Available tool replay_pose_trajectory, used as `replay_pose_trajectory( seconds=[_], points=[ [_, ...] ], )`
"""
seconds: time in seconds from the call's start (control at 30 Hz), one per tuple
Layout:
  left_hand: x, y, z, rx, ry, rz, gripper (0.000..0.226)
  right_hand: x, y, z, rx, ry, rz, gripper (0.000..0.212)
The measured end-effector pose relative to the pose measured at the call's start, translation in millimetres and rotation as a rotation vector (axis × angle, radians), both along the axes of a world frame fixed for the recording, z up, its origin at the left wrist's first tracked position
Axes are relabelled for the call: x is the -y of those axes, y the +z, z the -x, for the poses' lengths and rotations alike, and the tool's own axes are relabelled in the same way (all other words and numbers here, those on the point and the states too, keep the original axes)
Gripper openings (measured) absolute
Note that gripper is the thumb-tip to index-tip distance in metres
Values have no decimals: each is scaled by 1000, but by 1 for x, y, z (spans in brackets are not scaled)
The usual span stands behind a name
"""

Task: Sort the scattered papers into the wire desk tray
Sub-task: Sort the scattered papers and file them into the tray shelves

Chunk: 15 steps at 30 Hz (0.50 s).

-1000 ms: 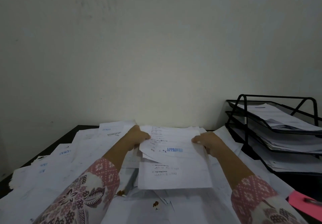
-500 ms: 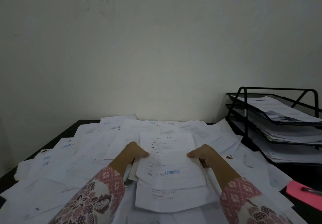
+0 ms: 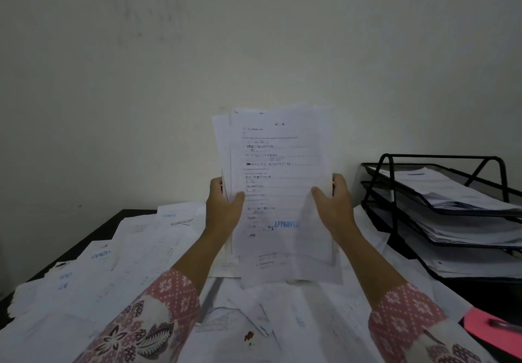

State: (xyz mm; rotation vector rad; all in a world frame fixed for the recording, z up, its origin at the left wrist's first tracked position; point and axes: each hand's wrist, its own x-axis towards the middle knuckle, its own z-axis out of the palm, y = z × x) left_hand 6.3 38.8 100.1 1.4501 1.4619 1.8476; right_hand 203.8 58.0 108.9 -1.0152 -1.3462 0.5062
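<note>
dark surface shows only at its far left corner and right edge; loose white sheets cover nearly all the rest, overlapping and hanging past the left edge. the wire desk tray stands at the far right corner, three tiers, each already holding paper. both hands hold a sheaf of papers upright above the middle of the surface, front page stamped "approved". the left hand has its grip closed on the sheaf's left edge, the right hand on the right edge. the sheets are unevenly aligned, so a back page could slip free, and loose sheets near the left edge may slide off if brushed.
</note>
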Motion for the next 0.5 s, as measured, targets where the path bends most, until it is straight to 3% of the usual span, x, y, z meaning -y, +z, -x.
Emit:
replay_pose_trajectory(
  seconds=[0.2,0.37,0.5],
  points=[
    [3,1,-10,32,-56,-49,36,1,0,-3,-55,-11,-15,22],
    [1,-12,-16,-19,-75,1,22,0,-5,-6,-2,-4,48,12],
    [1,-15,-18,-54,-57,38,21,2,-9,-9,53,70,153,24]
  ],
)
